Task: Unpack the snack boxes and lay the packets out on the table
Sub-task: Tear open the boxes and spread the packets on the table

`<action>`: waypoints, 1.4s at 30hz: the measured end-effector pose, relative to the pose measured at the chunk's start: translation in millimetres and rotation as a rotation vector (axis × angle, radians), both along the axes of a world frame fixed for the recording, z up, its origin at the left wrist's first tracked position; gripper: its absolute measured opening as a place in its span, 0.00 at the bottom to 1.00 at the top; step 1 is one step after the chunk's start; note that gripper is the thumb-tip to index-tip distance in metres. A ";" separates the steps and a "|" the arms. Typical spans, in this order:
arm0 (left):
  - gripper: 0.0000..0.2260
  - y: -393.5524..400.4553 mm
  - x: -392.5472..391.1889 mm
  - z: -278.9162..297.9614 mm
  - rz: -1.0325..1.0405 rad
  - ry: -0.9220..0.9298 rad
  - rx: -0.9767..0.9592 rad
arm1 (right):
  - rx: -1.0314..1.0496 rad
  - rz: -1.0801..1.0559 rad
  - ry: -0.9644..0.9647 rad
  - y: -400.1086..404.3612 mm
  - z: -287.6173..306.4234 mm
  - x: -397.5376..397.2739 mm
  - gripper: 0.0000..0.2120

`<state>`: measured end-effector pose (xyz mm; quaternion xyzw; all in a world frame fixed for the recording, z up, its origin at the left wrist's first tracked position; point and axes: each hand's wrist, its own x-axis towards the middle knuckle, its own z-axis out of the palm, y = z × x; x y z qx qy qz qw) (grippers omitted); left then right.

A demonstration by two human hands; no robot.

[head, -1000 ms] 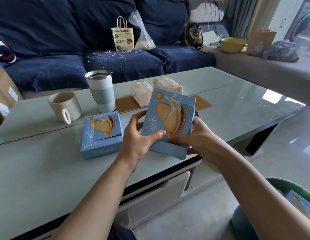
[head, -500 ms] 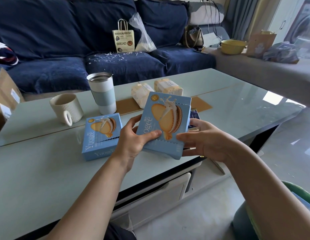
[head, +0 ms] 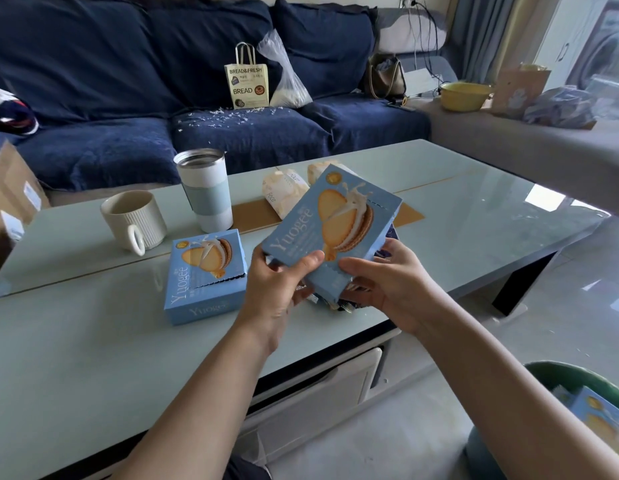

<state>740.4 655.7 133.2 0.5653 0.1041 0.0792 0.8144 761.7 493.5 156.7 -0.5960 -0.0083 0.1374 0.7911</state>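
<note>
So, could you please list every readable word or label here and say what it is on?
"Yuogee": held box, gripped by left hand.
"Yuogee": front and side of box on table.
"BREAD&FRESH", "BREAD": paper bag.
Packet print, smaller bag text: too blurred.

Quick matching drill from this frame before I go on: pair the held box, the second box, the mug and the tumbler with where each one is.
Things:
1. tilted blue box
2. second blue box
3. ribbed mug
4. steel-rimmed tumbler

Places:
A. standing farther back on the table, right of the mug
B. gripped by the left hand, right hand beside it
C. nearest the table's left end
D. flat on the table, left of the hands

Pairs: 1-B, 2-D, 3-C, 4-A
</note>
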 end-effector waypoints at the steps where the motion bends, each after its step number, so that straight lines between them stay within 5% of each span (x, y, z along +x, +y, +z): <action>1: 0.33 -3.7 -0.5 -0.2 -0.003 -0.004 -0.022 | -0.001 -0.006 0.002 2.7 -1.1 -1.1 0.28; 12: 0.28 8.0 -0.3 4.3 0.001 0.016 -0.160 | -0.021 0.166 0.011 -16.6 6.8 -2.1 0.17; 26: 0.31 8.8 -1.1 3.7 -0.130 0.082 -0.241 | -0.141 -0.019 -0.122 -4.0 -1.9 -3.6 0.25; 34: 0.34 7.2 -5.2 9.5 -0.230 0.066 -0.248 | -0.010 0.004 -0.212 -12.7 -2.4 2.1 0.53; 42: 0.33 1.6 -9.1 7.1 -0.182 0.016 -0.120 | 0.012 -0.114 -0.210 -6.6 -8.7 0.6 0.44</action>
